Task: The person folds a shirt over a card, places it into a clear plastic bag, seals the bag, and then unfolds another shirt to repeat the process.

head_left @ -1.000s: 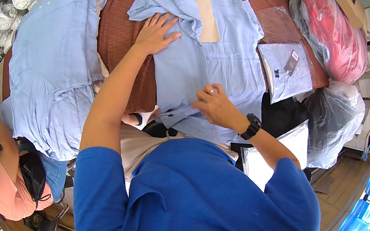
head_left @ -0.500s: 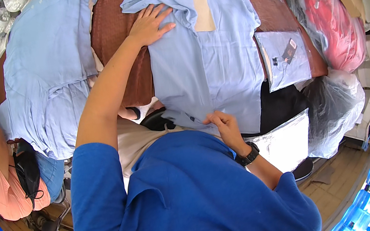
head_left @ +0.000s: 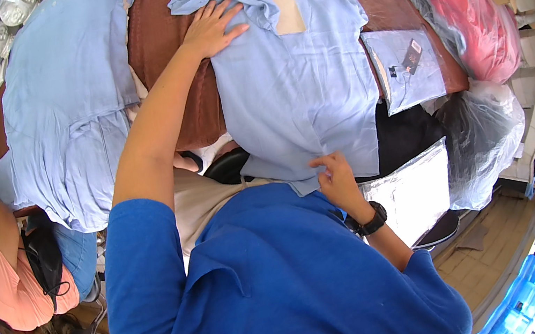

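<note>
A light-blue shirt (head_left: 296,84) lies spread over the near edge of the brown-covered table, its lower part hanging toward my lap. On its upper left part my left hand (head_left: 211,31) rests flat, fingers spread and pointing away from me. A tan cardboard sheet (head_left: 287,1) lies on the shirt, with bunched cloth overlapping its left side. Down at the shirt's near end, my right hand (head_left: 338,180) is closed, its fingers bent in a pinch at the cloth. Creases run up from those fingertips. How much fabric is between them is partly hidden.
More light-blue garments (head_left: 65,80) are piled at left, beside a co-worker in a peach top (head_left: 17,279). At right lie a bagged folded shirt (head_left: 406,66), red goods in clear plastic (head_left: 472,12) and a clear bag (head_left: 483,145). Blue water bottles (head_left: 528,286) stand lower right.
My right hand has moved slightly right and its fingers have shifted. The near corner of the shirt now lies smoother, and the small dark mark there no longer shows. My left hand stays on the cloth.
</note>
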`<state>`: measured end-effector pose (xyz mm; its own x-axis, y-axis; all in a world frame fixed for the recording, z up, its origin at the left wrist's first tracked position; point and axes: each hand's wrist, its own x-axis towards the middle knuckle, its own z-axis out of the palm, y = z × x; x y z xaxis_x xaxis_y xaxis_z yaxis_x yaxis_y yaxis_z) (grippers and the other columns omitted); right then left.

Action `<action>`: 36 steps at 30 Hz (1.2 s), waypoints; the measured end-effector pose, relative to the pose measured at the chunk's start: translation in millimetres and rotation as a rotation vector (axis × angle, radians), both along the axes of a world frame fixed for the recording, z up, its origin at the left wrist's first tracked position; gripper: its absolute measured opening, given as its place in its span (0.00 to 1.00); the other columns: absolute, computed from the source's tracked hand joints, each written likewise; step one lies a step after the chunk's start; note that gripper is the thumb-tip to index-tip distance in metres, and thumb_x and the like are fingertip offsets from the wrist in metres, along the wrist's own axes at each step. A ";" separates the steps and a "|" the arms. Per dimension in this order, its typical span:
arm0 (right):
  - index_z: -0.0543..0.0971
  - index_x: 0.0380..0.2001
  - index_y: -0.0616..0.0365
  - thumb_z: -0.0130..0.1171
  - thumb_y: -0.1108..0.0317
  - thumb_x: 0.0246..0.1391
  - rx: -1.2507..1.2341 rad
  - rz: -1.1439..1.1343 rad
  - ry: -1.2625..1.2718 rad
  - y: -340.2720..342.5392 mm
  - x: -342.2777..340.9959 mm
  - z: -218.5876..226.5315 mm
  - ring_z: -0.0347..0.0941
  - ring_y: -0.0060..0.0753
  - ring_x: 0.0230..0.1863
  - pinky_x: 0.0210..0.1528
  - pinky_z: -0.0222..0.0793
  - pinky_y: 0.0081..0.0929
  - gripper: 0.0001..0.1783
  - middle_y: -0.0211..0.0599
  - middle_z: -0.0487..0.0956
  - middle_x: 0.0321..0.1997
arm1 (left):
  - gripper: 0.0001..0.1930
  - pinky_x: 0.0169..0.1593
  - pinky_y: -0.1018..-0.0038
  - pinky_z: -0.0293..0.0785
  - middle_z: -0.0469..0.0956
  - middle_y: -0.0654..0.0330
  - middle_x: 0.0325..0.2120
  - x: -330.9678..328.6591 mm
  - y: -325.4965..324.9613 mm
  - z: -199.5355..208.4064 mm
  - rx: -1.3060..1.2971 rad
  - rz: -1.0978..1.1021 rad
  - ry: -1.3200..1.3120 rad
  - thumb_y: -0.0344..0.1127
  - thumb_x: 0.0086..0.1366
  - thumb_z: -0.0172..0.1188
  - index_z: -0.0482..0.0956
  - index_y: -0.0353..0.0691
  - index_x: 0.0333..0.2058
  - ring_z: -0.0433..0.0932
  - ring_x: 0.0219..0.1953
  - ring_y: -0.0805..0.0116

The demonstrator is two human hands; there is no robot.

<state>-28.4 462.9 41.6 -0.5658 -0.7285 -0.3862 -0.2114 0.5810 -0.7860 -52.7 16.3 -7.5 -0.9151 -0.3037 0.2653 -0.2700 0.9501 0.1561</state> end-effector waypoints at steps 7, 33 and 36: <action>0.76 0.47 0.62 0.65 0.71 0.49 -0.270 0.263 0.652 -77.5 -42.5 53.8 0.65 0.57 0.52 0.54 0.62 0.50 0.21 0.54 0.68 0.48 | 0.35 0.71 0.53 0.46 0.57 0.55 0.68 8.4 -3.3 -2.1 0.000 0.009 0.018 0.67 0.67 0.42 0.63 0.56 0.67 0.53 0.70 0.48; 0.79 0.41 0.63 0.51 0.71 0.59 -0.553 -0.354 0.012 -351.7 -350.3 16.0 0.71 0.27 0.31 0.35 0.69 0.26 0.11 0.32 0.77 0.30 | 0.25 0.67 0.37 0.44 0.62 0.59 0.64 4.7 -0.5 19.4 0.139 0.054 0.059 0.56 0.64 0.56 0.73 0.55 0.57 0.56 0.67 0.50; 0.77 0.44 0.63 0.54 0.65 0.58 -0.370 -0.448 -0.033 -304.5 -414.8 -15.7 0.73 0.36 0.40 0.41 0.71 0.34 0.15 0.40 0.77 0.36 | 0.20 0.67 0.39 0.47 0.65 0.59 0.61 -33.7 2.9 42.3 0.132 0.087 0.001 0.49 0.65 0.57 0.75 0.51 0.53 0.60 0.63 0.51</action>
